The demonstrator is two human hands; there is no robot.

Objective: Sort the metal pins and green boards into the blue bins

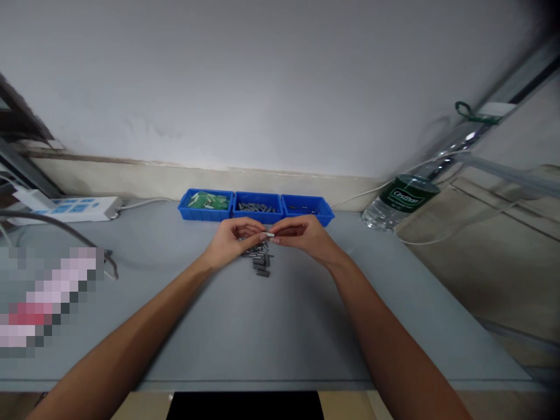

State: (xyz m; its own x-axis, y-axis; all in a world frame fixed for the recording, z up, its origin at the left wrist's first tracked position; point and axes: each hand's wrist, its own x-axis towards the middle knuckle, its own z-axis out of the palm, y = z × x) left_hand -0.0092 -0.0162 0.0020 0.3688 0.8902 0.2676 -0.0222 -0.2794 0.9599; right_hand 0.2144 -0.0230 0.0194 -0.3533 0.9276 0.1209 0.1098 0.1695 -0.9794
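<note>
Between the fingertips of my left hand (pixel 236 238) and my right hand (pixel 300 230) is a small white piece (pixel 268 234), too small to make out fully. Both hands are closed in a pinch around it, just above the table. Below them lies a loose pile of small dark grey cylindrical pieces (pixel 261 263), some with thin metal pins; my left hand hides part of it. Behind the hands, three blue bins stand in a row: the left bin (pixel 205 214) holds green and white pieces, the middle bin (pixel 258 214) grey pieces, the right bin (pixel 321 216) a few thin dark pieces.
A white power strip (pixel 87 209) with cables lies at the back left. A grey cable (pixel 65 223) curves over the table (pixel 245 338) near a blurred-out pinkish object (pixel 56 291). On the right, a clear water bottle (pixel 399 201) with a green label leans by a metal frame.
</note>
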